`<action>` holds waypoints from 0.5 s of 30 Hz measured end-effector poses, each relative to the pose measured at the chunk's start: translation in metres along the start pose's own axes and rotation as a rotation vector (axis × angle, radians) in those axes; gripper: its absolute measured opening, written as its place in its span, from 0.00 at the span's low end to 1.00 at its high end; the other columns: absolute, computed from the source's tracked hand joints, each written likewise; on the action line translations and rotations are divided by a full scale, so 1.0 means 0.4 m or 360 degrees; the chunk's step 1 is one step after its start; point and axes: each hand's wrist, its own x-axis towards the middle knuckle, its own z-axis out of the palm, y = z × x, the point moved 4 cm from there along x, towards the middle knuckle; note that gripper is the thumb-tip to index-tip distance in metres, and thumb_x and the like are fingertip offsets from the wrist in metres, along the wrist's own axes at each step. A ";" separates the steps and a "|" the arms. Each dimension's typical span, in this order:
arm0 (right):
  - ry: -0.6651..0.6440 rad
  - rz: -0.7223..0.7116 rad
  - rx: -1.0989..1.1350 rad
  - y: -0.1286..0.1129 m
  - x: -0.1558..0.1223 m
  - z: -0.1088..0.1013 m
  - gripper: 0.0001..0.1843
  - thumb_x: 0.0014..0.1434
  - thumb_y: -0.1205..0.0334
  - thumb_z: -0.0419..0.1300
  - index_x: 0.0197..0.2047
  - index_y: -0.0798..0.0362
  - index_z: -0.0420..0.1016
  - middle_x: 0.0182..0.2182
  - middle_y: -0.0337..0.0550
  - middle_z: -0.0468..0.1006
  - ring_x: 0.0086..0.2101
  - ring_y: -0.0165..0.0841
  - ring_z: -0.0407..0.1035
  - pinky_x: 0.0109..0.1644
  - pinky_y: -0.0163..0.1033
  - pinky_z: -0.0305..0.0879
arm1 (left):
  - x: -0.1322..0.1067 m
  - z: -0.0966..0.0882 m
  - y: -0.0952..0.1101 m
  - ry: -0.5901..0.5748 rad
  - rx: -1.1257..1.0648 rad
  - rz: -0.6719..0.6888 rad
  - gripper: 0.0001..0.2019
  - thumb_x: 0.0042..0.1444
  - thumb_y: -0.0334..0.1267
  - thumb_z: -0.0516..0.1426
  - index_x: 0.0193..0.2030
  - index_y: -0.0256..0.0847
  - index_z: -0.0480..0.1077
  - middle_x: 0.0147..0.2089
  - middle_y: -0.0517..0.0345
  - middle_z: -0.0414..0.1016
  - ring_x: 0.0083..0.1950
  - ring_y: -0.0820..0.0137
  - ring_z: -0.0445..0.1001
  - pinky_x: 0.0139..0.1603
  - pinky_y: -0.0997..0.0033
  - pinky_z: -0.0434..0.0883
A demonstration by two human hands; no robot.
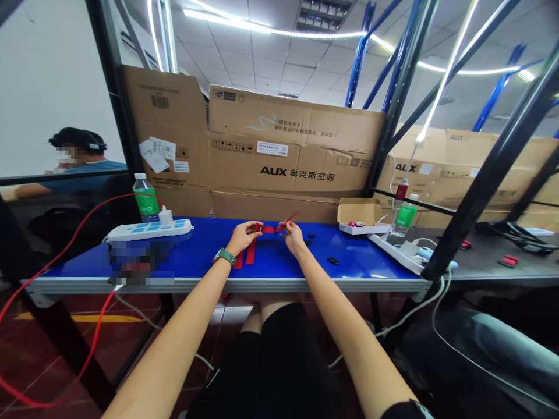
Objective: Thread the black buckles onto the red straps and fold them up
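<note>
A red strap (268, 230) is stretched between my two hands just above the blue tabletop, with a small dark piece around its middle. My left hand (244, 237), with a green-banded watch at the wrist, is closed on one end, where another dark part shows at the fingertips. My right hand (293, 237) pinches the other end, and a thin red tail sticks up past its fingers. Below my left hand lie red strips (250, 253) on the table. Several small black rings or buckles (332, 261) lie to the right of my right hand.
A white power strip (148, 230) and green-labelled bottle (146, 198) stand at left, with a red cable (98, 326) in front. An open carton (360, 224), another bottle (405, 216) and power strip (395, 254) are at right. Cardboard (288, 151) walls the back. A person (87, 163) sits far left.
</note>
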 end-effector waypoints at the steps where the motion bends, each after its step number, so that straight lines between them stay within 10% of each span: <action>1: 0.0035 -0.0011 -0.0133 0.001 0.000 -0.004 0.14 0.60 0.57 0.53 0.47 0.51 0.68 0.38 0.47 0.77 0.38 0.38 0.73 0.40 0.41 0.69 | -0.002 0.002 0.000 -0.0016 0.0031 0.0009 0.23 0.48 0.44 0.69 0.50 0.37 0.77 0.52 0.46 0.81 0.52 0.57 0.80 0.60 0.52 0.74; 7: 0.0721 -0.0517 -0.1229 -0.072 -0.064 -0.024 0.31 0.57 0.69 0.50 0.65 0.60 0.60 0.59 0.65 0.66 0.59 0.47 0.61 0.61 0.53 0.59 | -0.008 0.004 -0.018 0.0056 0.0276 -0.0063 0.20 0.48 0.40 0.68 0.49 0.37 0.78 0.51 0.45 0.82 0.51 0.57 0.81 0.60 0.51 0.75; 12: -0.0385 -0.0710 -0.1605 -0.048 -0.084 0.079 0.20 0.64 0.63 0.57 0.60 0.50 0.69 0.57 0.52 0.73 0.57 0.43 0.64 0.59 0.48 0.58 | -0.007 -0.003 -0.011 -0.0004 0.0336 -0.0011 0.20 0.45 0.41 0.70 0.46 0.38 0.80 0.50 0.47 0.83 0.51 0.55 0.80 0.60 0.51 0.74; 15: -0.0567 -0.0601 -0.1632 -0.019 -0.073 0.097 0.16 0.67 0.60 0.59 0.57 0.49 0.72 0.52 0.48 0.78 0.54 0.41 0.69 0.57 0.44 0.59 | -0.008 0.000 -0.004 -0.0077 0.0338 -0.0010 0.20 0.46 0.41 0.70 0.46 0.39 0.81 0.48 0.48 0.83 0.51 0.54 0.81 0.59 0.52 0.74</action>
